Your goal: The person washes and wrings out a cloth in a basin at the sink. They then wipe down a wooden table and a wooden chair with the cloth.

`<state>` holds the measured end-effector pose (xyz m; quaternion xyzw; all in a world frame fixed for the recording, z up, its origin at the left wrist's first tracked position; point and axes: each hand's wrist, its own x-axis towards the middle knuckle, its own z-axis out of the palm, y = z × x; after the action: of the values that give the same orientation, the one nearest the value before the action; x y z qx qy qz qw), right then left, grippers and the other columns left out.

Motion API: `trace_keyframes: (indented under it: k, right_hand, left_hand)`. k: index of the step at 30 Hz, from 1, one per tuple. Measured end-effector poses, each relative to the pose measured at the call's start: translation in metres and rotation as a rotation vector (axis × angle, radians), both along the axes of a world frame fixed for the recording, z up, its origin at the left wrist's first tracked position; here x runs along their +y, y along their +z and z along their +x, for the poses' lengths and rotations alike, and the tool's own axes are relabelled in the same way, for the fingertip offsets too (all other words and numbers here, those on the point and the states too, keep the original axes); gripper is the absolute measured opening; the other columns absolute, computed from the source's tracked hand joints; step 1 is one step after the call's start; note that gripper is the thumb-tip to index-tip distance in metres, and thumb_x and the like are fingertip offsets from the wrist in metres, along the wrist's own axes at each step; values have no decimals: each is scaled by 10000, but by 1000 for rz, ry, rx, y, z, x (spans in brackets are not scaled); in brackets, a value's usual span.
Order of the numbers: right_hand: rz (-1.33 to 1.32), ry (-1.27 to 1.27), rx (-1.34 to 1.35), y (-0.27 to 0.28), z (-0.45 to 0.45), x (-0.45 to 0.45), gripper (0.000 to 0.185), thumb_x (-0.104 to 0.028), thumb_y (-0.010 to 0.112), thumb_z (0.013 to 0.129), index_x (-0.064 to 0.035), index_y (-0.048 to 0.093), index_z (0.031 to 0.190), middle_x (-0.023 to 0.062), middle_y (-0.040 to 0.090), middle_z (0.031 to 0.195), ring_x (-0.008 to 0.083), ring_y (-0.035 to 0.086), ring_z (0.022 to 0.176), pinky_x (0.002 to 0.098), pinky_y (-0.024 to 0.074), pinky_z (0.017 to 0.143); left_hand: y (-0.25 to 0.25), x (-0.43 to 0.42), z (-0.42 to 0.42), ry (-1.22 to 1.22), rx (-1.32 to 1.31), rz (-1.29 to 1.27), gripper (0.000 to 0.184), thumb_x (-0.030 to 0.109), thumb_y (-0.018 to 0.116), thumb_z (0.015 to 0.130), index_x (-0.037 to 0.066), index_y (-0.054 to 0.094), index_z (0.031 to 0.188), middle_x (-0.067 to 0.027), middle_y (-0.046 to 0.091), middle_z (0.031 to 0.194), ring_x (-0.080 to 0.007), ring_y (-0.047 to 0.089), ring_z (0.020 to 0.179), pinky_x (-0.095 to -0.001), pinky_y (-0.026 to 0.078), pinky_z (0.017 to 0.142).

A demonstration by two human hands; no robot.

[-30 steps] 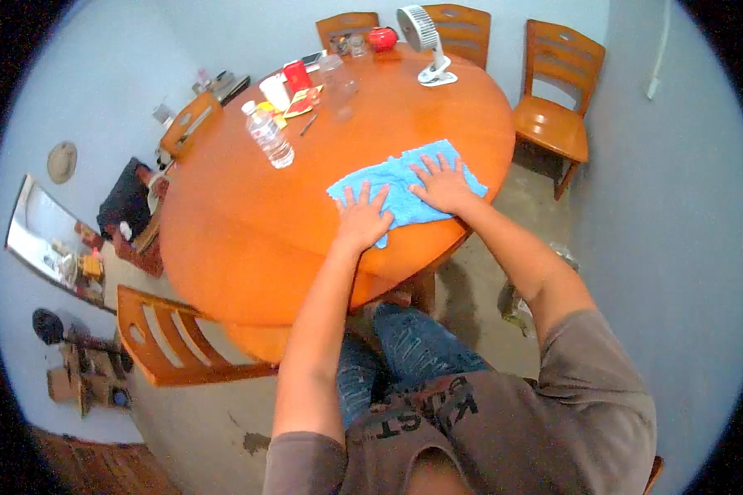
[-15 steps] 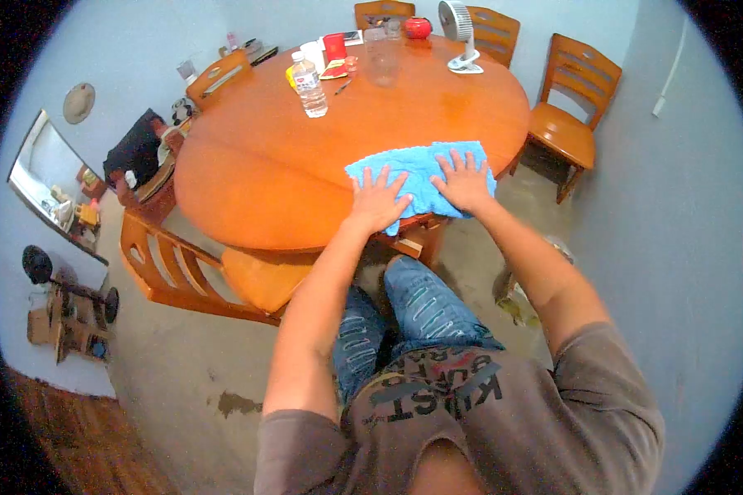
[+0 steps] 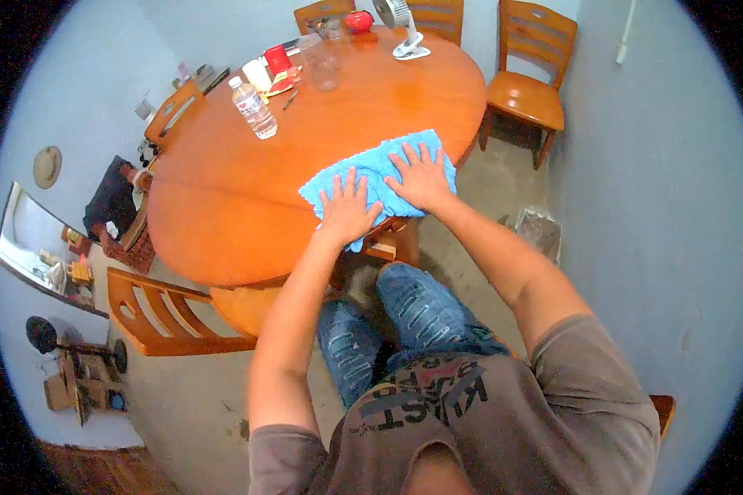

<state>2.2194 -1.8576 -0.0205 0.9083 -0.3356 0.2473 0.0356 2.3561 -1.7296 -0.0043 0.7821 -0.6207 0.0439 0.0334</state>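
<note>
Cloth point(image 3: 377, 171), blue, flat at table's point(image 3: 215, 181) near edge; left hand point(image 3: 346, 216) and right hand point(image 3: 423, 183) atop, fingers spread. Bottle point(image 3: 253, 108), upright, beyond; fan point(image 3: 407, 40) at far edge.

A home, with dining table point(image 3: 215, 210) and chairs point(image 3: 524, 95).

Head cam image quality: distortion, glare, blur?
All head view: strong fisheye, black corners, purplish rim fringe; soft sheen on the table, highlights on the right-hand chair's seat; clear containers blend into the tabletop; bottle label too soft to read; blue cloth, left hand and right hand fairly clear.
</note>
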Motion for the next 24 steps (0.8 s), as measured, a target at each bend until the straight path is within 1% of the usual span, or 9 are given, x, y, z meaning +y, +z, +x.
trace_keyframes:
  k: [2, 4, 6, 7, 13, 18, 19, 21, 24]
  right_hand:
    - [-13, 7, -14, -5, -1, -4, 546, -511, 460, 846, -175, 497, 1275, 138, 412, 1366, 401, 336, 1264, 652, 190, 997]
    - [-91, 10, -42, -11, 1, -13, 491, -462, 464, 858, -173, 522, 1250, 105, 445, 1345, 360, 371, 1253, 624, 211, 1007]
    - [-81, 9, -50, -14, 4, -23, 473, -444, 462, 862, -173, 530, 1243, 90, 458, 1336, 343, 383, 1247, 614, 221, 1007]
    - [-74, 6, -60, -13, 4, -26, 455, -426, 460, 865, -173, 538, 1235, 75, 472, 1327, 327, 395, 1242, 603, 231, 1007]
    - [-62, -15, -55, -11, 5, -26, 444, -409, 457, 864, -165, 552, 1223, 72, 483, 1319, 322, 408, 1230, 590, 249, 1000]
    - [-115, -77, -63, -12, -3, -15, 468, -408, 457, 867, -140, 531, 1243, 77, 473, 1329, 322, 398, 1239, 581, 226, 1018]
    - [-73, -73, -72, -14, -9, -14, 475, -407, 452, 874, -136, 513, 1259, 78, 457, 1342, 326, 385, 1249, 576, 211, 1030]
    - [-40, -60, -81, -18, -16, -23, 482, -405, 448, 880, -131, 494, 1274, 79, 442, 1356, 329, 372, 1259, 570, 196, 1042]
    - [25, -28, -41, -24, -20, -48, 487, -414, 436, 895, -146, 459, 1300, 77, 380, 1402, 342, 324, 1290, 561, 162, 1064]
  left_hand:
    - [2, -16, -7, 19, 8, 29, 659, 466, 418, 887, 88, 270, 1407, -155, 183, 1486, -436, 168, 1342, -687, 163, 995]
    - [3, -29, -12, 43, 20, 54, 638, 437, 420, 889, 93, 271, 1407, -145, 176, 1490, -430, 171, 1343, -695, 170, 987]
    - [3, -39, -12, 54, 81, 41, 638, 433, 413, 883, 97, 277, 1408, -133, 165, 1497, -439, 147, 1346, -679, 130, 1009]
    - [3, -41, -11, 45, 79, 38, 638, 433, 413, 883, 97, 277, 1408, -133, 165, 1497, -439, 147, 1346, -679, 130, 1009]
    - [3, -43, -6, 22, 87, 24, 624, 429, 409, 886, 116, 277, 1410, -111, 170, 1500, -438, 157, 1343, -690, 129, 1002]
    - [2, -40, -10, -9, 19, 36, 644, 454, 409, 883, 124, 267, 1417, -107, 177, 1499, -428, 151, 1348, -691, 124, 1003]
    - [1, -40, -12, -10, 20, 36, 644, 454, 409, 883, 124, 267, 1417, -107, 177, 1499, -428, 151, 1348, -691, 124, 1003]
    - [-7, -50, -16, -71, -22, 6, 627, 447, 420, 881, 137, 284, 1409, -105, 209, 1487, -424, 200, 1334, -705, 205, 966]
    - [-13, -69, -21, -68, 1, -6, 647, 476, 418, 878, 126, 286, 1406, -115, 208, 1486, -429, 206, 1330, -710, 182, 969]
